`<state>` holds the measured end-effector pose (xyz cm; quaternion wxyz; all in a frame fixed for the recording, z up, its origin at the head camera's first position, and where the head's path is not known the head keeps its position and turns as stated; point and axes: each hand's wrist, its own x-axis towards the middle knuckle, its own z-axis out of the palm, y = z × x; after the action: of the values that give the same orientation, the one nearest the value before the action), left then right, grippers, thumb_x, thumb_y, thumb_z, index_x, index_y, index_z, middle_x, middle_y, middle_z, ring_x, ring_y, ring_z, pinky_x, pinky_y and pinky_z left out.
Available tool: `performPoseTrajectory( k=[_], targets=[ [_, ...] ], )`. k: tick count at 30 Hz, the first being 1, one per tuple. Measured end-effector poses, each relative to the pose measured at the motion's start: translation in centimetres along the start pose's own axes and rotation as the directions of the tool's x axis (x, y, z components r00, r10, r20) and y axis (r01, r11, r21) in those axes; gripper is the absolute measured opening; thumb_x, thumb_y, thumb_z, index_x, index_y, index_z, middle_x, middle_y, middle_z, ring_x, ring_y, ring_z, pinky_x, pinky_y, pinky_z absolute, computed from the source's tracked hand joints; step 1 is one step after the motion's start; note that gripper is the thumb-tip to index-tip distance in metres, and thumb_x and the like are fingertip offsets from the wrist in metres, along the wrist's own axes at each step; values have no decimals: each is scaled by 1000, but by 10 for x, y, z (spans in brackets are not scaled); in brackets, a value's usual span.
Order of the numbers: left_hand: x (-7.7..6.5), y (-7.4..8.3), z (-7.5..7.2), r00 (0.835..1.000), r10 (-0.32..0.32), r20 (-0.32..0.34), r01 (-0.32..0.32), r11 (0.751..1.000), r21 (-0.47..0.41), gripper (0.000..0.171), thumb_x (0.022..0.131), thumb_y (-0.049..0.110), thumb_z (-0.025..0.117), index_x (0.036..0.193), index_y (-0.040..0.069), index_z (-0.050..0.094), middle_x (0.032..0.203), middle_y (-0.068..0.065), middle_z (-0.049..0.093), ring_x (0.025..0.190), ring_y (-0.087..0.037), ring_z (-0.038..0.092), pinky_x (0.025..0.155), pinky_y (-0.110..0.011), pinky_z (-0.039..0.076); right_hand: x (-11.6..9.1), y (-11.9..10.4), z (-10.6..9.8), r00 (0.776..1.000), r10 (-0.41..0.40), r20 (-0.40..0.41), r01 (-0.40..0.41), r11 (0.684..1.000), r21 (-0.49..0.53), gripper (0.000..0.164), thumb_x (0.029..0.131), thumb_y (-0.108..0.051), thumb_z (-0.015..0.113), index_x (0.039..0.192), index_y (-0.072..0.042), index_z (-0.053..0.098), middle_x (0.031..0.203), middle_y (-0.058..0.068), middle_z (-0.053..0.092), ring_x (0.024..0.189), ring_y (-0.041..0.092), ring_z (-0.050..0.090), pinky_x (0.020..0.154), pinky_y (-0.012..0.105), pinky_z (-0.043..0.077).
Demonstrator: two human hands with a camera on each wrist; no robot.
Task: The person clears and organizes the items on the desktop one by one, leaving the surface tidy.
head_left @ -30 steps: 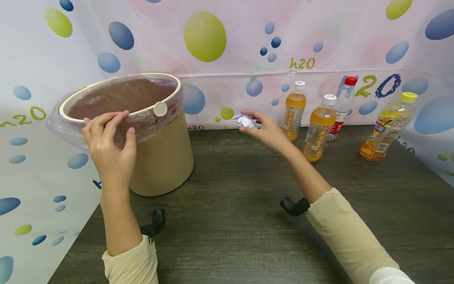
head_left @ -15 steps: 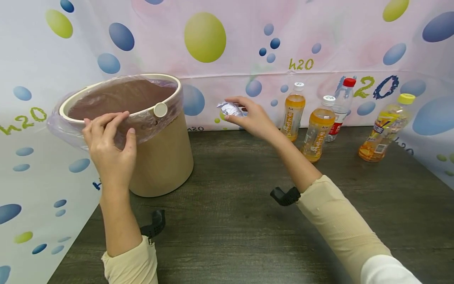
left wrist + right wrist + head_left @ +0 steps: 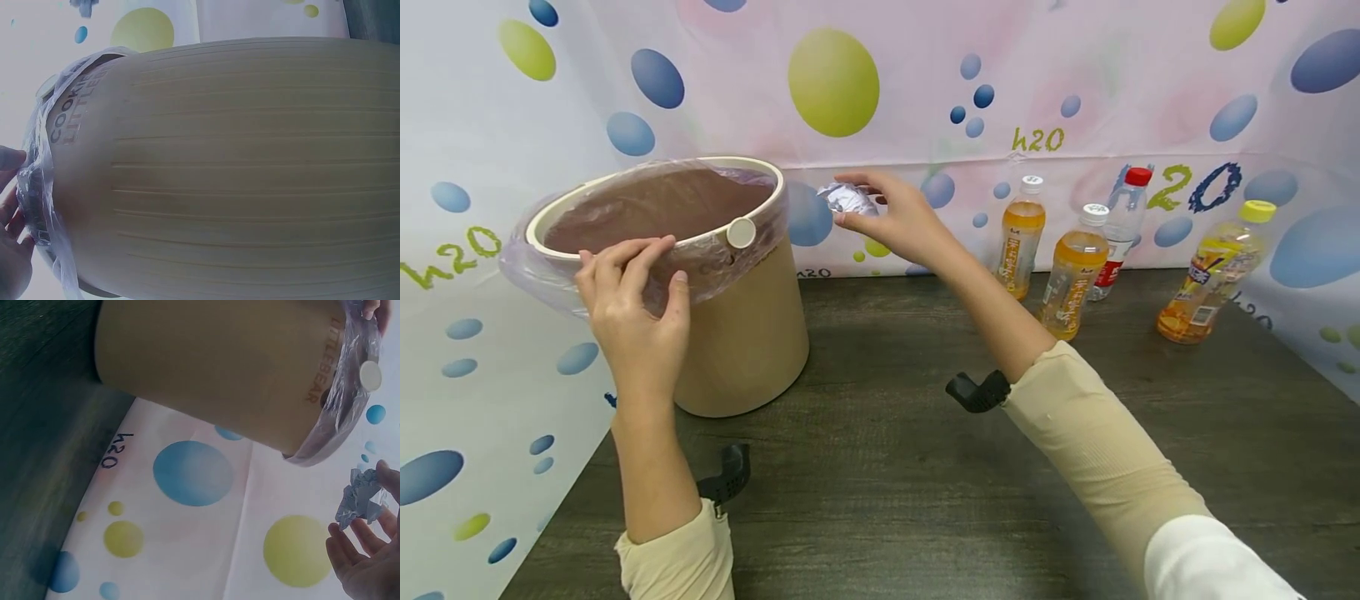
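A beige trash can point(image 3: 741, 350) with a thin plastic bag point(image 3: 715, 275) folded over its rim stands at the left in the head view. My left hand point(image 3: 636, 312) holds the near rim, fingertips over the edge and thumb against the bagged outside. The left wrist view shows those fingers point(image 3: 11, 209) at the bag's edge. Right of the can, raised to about rim height, my right hand point(image 3: 898, 218) pinches a crumpled ball of silvery paper or foil point(image 3: 847, 199) between thumb and fingers. The right wrist view also shows this crumpled ball point(image 3: 361, 497), apart from the can.
Two bottles of orange drink point(image 3: 1021, 237) point(image 3: 1073, 271) stand at the back right. Behind them is a red-capped bottle point(image 3: 1126, 221), and farther right a yellow-capped one point(image 3: 1213, 275). A dotted backdrop point(image 3: 910, 83) rises behind the dark wooden table point(image 3: 850, 467).
My right hand has moved left and up with the crumpled ball, closer to the trash can. The left hand keeps its place on the rim.
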<state>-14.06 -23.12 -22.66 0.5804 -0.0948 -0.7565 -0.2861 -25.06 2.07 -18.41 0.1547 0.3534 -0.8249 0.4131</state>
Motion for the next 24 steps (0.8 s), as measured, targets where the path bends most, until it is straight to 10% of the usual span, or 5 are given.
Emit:
performPoseTrajectory(
  k=[24],
  targets=[
    [1,2,1,1000,0,-6,0,1000,-13,26,76,-8,61,101,-5,68,104,-19,59,109,-33,42,108,-33,8,63,-48,36,997,25,73,-29,998,47,50,82,-29,69,128,-15,54,122,-5,54,109,7,47,83,16,39]
  ],
)
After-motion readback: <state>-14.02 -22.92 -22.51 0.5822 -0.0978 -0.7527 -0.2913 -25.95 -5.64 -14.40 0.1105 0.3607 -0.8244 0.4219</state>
